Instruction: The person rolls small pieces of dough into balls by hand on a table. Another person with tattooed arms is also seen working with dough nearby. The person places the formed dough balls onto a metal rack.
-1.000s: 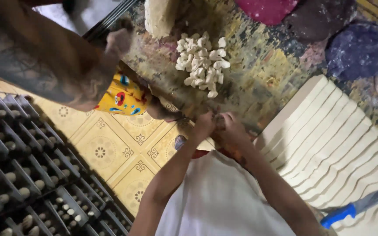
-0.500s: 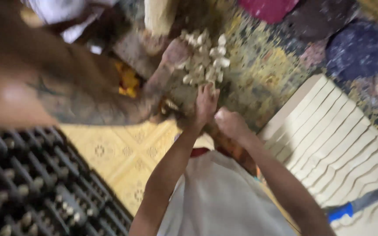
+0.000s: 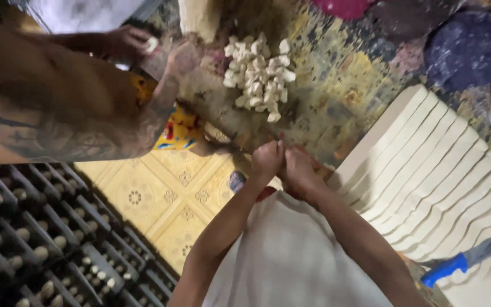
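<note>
Pressed knuckle to knuckle, the left hand (image 3: 266,160) and right hand (image 3: 298,170) curl shut around something too small to see between the palms, perhaps a bit of dough, though I cannot tell. They meet over the worn, flour-dusted patterned work surface (image 3: 336,85), just short of the heap of small pale dough pieces (image 3: 259,77), which sits within easy reach ahead of them. To the right lies the broad pale sheet of dough scored into long strips (image 3: 427,170), and the blue-handled knife (image 3: 467,258) rests on its near edge, likely set aside by the cutting side. On the left, another person's tattooed arm (image 3: 58,122) crosses the view, their hand (image 3: 121,42) pinching one pale piece. Below it, dark slotted racks (image 3: 41,250) hold rows of small rounded lumps, standing beside the yellow patterned floor tiles (image 3: 160,199).
</note>
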